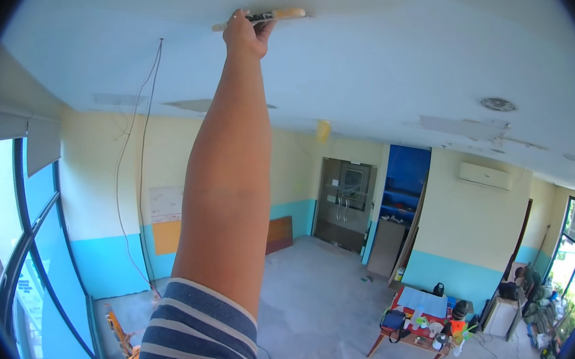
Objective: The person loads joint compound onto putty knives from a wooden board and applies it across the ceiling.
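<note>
My left hand is raised overhead at the ceiling, on a bare forearm with a dark striped sleeve. Its fingers are closed around a flat, narrow hand tool with pale wood-coloured ends and a dark-marked middle. The tool lies nearly level, its right end slightly higher and close against the pale ceiling; its exact kind does not show. A thin line or crack runs over the ceiling to the left of the hand. My right hand is out of view.
Wires hang from the ceiling at left, near tall windows. A wooden table loaded with bottles and bags stands lower right. Beyond are glass doors, a blue shelf recess and a stooping person by piled sacks.
</note>
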Demonstrator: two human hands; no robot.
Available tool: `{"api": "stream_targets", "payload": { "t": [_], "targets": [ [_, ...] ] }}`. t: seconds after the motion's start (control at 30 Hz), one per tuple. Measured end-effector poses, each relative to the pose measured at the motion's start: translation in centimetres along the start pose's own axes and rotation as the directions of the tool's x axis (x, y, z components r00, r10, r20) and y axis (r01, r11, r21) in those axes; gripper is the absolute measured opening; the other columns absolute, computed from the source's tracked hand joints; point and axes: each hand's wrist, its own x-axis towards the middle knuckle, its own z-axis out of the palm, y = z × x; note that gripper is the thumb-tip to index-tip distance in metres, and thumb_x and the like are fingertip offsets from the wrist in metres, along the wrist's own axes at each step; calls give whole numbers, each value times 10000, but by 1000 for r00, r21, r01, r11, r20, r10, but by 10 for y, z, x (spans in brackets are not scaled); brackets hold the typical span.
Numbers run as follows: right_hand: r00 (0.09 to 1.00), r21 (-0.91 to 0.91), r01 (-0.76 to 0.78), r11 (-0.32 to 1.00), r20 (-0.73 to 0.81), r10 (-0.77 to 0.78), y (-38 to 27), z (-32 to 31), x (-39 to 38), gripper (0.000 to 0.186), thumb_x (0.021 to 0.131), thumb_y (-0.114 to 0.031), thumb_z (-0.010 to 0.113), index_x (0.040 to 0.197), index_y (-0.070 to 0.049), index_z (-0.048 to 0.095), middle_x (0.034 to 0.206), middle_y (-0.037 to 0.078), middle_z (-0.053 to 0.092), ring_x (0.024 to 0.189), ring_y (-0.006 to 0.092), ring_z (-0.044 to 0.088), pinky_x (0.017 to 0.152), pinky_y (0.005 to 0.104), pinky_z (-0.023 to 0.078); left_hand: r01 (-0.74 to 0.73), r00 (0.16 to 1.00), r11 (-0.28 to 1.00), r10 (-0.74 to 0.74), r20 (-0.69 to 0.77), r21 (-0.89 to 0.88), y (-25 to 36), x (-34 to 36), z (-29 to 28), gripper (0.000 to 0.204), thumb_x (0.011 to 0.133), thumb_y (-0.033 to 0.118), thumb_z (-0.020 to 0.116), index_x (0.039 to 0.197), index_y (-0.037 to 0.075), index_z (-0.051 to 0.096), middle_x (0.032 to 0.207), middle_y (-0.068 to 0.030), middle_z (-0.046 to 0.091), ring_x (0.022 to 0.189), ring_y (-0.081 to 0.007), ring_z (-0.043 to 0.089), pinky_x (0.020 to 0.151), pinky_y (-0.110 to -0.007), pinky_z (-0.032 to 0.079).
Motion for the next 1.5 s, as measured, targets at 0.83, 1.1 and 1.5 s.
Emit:
{"api": "stream_targets", "payload": {
  "t": [0.83, 1.1, 1.5],
  "targets": [
    [530, 503, -844, 185, 835, 148, 67, 220, 128, 225, 906, -283, 537, 1009, -91, 590, 802, 45, 589, 608, 123, 535, 506, 246, 444, -539, 842, 731, 460, 282, 418, 465, -36, 124, 560, 948, 350, 322, 1376, -10, 359, 1406, -252, 295, 1243, -451, 400, 926, -481, 525],
    [612, 489, -787, 376, 699, 370, -28, 261, 82, 215, 911, -333, 535, 953, -128, 579, 739, 5, 569, 463, 88, 452, 341, 228, 328, -723, 647, 440, 700, 301, 532, 476, -127, 167, 491, 926, 272, 445, 1257, -90, 422, 1260, -241, 478, 1093, -371, 532, 865, -393, 538],
    [576, 371, -795, 479, 710, 406, -3, 218, 82, 179, 922, -333, 517, 845, -178, 562, 555, -24, 486, 363, 108, 411, 302, 239, 298, -202, 428, -593, 663, 614, 780, 355, -138, 145, 555, 853, 264, 469, 1260, -109, 412, 1064, -263, 617, 976, -367, 622, 891, -424, 471]
  ]
}}
